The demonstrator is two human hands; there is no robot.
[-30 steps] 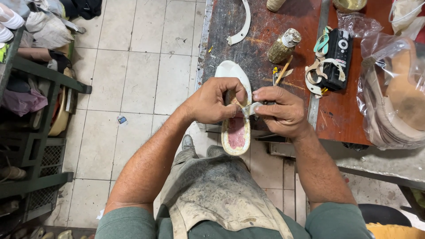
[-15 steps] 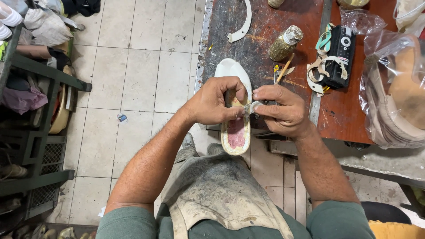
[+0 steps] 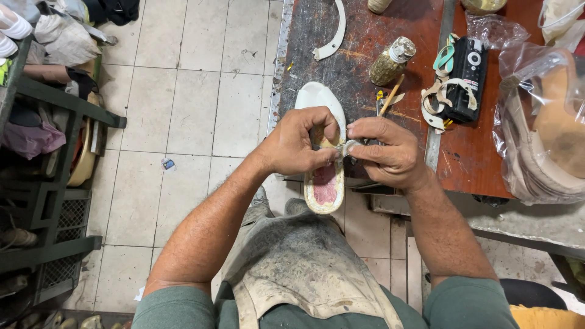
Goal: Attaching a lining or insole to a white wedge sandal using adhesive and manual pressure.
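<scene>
A white shoe sole [image 3: 323,183] with a pink worn patch near its heel lies lengthwise over the near edge of the workbench [image 3: 359,55], above my lap. My left hand [image 3: 298,143] grips the sole across its middle, fingers curled over the top. My right hand [image 3: 387,152] pinches a thin pale strap piece [image 3: 346,148] against the sole's right edge, thumb and fingers closed on it. The two hands almost touch at the strap.
On the bench: a curved white strip [image 3: 332,33], a glittery gold bottle [image 3: 390,61], a thin wooden stick [image 3: 390,97], a black device wrapped in straps [image 3: 460,79], clear bags of shoe parts [image 3: 542,122]. A green rack of shoes [image 3: 42,183] stands left on the tiled floor.
Both hands stay on the sole. My right hand has shifted slightly, its fingers working the strap piece at the sole's edge. The sole has not visibly moved.
</scene>
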